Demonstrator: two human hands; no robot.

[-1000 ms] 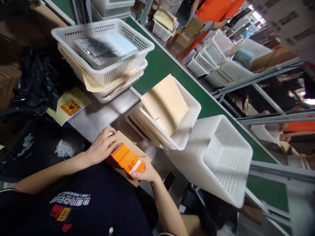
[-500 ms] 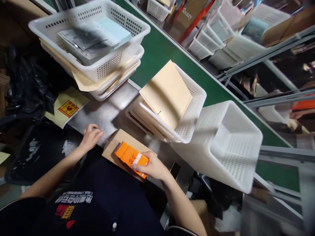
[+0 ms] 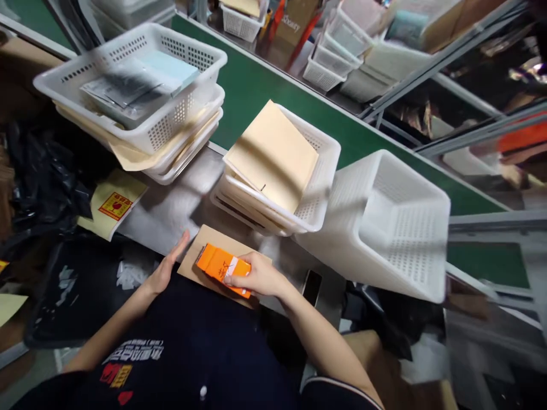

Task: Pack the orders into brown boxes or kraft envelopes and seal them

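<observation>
Head view, hands low and near the middle of the frame. Right hand (image 3: 262, 276) grips an orange box (image 3: 216, 262) at its right end, thumb lying across the face turned to the camera; the other fingers are mostly hidden. Box carries black handwritten marks and a white band (image 3: 231, 266), the latter partly under the hand. It is tilted and overlies a flat brown cardboard piece (image 3: 205, 236) in front of the dark shirt (image 3: 205, 347). Whether box and cardboard touch cannot be told from this angle.

Left hand (image 3: 164, 270) is unfolded and grasps nothing, fingers extended, seen nearly edge-on; spacing between its fingers not readable. It lies just beside the left edge of the cardboard; contact unclear.

Surroundings: metal counter (image 3: 192, 191) beyond the hands. Far left, a stack of white baskets (image 3: 207, 71), the top one holding silvery packets (image 3: 128, 94) and a pale blue item (image 3: 177, 71). Middle, a white basket (image 3: 327, 171) with buff envelopes (image 3: 273, 154). To its right, a white perforated bin (image 3: 333, 228) tipped with its mouth toward the camera's right. A dark phone-like object (image 3: 311, 287) lies right of the right hand. Yellow sheet (image 3: 100, 222) with a red label (image 3: 115, 206) at left. Green surface (image 3: 252, 85) runs behind the baskets.
</observation>
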